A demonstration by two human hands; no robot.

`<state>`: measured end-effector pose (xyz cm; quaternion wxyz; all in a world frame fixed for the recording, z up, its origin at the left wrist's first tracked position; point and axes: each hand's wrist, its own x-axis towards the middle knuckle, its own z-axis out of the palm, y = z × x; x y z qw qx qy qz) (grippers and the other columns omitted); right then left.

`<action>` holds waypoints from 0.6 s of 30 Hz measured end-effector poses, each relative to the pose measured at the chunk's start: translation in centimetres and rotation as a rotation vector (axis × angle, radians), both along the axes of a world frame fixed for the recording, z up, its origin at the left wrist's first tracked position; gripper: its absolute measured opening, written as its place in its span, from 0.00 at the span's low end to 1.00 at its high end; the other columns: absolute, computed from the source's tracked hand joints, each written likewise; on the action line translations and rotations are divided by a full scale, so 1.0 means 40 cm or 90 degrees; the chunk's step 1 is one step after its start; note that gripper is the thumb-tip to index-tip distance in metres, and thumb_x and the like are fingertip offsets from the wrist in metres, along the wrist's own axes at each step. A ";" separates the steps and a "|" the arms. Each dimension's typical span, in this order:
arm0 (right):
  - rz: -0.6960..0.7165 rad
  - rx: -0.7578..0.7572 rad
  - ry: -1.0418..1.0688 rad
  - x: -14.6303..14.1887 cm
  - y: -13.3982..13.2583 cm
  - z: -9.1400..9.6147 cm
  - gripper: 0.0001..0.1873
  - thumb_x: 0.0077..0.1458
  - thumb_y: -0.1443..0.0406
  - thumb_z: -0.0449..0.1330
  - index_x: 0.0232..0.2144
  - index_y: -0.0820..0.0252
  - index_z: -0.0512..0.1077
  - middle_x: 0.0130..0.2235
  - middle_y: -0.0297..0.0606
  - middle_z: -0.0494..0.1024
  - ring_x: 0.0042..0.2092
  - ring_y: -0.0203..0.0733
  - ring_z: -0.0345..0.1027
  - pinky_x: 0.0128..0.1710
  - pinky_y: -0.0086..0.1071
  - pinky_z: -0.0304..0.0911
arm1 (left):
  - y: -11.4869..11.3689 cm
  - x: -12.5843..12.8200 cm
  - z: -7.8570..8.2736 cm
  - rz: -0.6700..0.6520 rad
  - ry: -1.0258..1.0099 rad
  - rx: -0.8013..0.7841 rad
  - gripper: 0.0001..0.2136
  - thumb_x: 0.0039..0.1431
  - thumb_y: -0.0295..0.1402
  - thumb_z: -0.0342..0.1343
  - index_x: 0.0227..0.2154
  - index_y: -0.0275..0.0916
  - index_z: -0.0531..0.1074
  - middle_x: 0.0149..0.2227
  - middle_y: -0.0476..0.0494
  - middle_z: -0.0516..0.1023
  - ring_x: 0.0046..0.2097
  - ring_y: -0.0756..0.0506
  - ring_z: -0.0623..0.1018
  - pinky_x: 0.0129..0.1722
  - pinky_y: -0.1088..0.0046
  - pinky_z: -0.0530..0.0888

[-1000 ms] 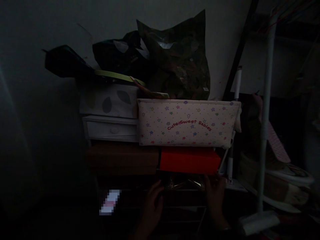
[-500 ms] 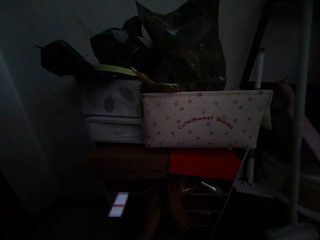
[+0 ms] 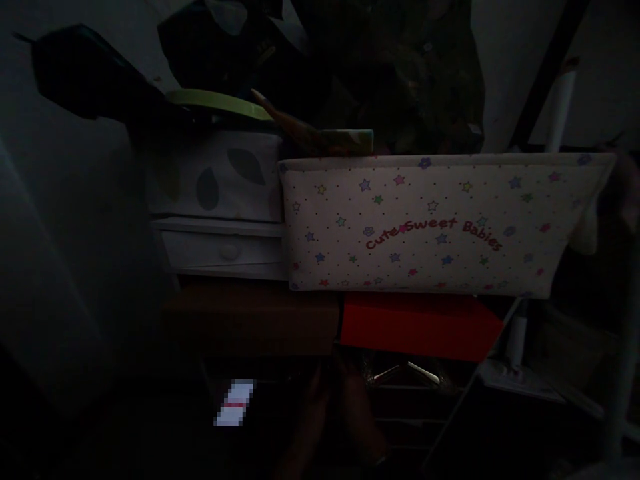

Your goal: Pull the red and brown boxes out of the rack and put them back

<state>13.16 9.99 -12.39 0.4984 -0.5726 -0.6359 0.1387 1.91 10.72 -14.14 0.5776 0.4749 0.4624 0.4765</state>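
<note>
My left hand (image 3: 314, 393) and my right hand (image 3: 354, 393) reach forward side by side into a very dark rack below the boxes. Their fingers fade into shadow, so whether they hold anything cannot be made out. Right of my right hand, a pair of pale gleaming strips (image 3: 424, 373) sits on the rack, perhaps parts of shoes. Just above the hands are a brown box (image 3: 250, 320) and a red box (image 3: 420, 327). A bright pixelated rectangle (image 3: 235, 403) shows to the left of my left hand.
A white star-patterned fabric bin (image 3: 415, 260) rests above the red box. On the left stand a small white drawer unit (image 3: 220, 248) and a leaf-patterned box (image 3: 225, 173). Dark bags (image 3: 400, 80) are piled behind. A pale pole (image 3: 623, 347) rises at the right.
The view has come closer and tilted down, so the bin and boxes look larger. Both hands remain low in the rack, with only a slight shift.
</note>
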 end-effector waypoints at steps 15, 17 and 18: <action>-0.095 0.016 0.274 0.003 0.003 -0.018 0.26 0.49 0.64 0.57 0.52 0.61 0.70 0.54 0.47 0.73 0.55 0.52 0.67 0.57 0.47 0.59 | 0.018 -0.021 0.048 -0.084 -0.058 0.068 0.22 0.52 0.38 0.56 0.52 0.41 0.71 0.57 0.40 0.71 0.61 0.38 0.67 0.63 0.56 0.60; -0.104 0.013 0.278 0.000 0.004 -0.017 0.27 0.49 0.63 0.57 0.53 0.62 0.70 0.54 0.47 0.73 0.55 0.52 0.66 0.58 0.48 0.58 | 0.023 -0.019 0.039 -0.093 -0.062 0.071 0.23 0.52 0.38 0.56 0.52 0.41 0.71 0.58 0.41 0.71 0.61 0.38 0.67 0.62 0.56 0.60; -0.108 0.013 0.279 -0.001 0.005 -0.018 0.27 0.49 0.62 0.57 0.53 0.63 0.70 0.54 0.48 0.73 0.56 0.53 0.66 0.58 0.48 0.57 | 0.026 -0.018 0.034 -0.095 -0.059 0.071 0.23 0.52 0.38 0.55 0.53 0.41 0.71 0.58 0.41 0.70 0.61 0.38 0.66 0.63 0.56 0.60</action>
